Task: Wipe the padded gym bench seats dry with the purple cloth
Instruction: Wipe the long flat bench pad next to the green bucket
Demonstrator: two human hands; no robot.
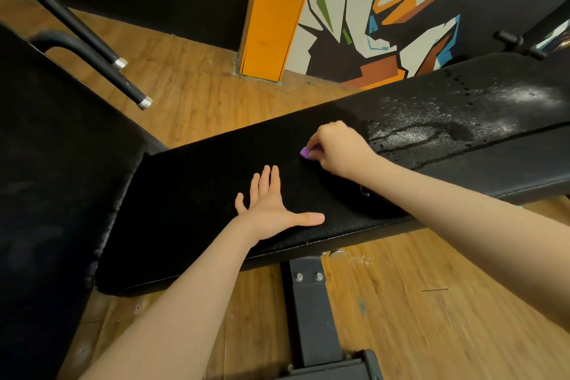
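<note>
Black padded bench under my hands, left hand flat with fingers spread, right hand clenched around the purple cloth, wet patch beyond it.

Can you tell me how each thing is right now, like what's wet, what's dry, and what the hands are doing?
Bench pad: looks dry near the hands; wet and shiny with droplets at its right end.
Purple cloth: bunched up, mostly hidden in the right hand, on the pad.
Right hand: curled around the cloth.
Left hand: flat on the pad, fingers spread.
</note>
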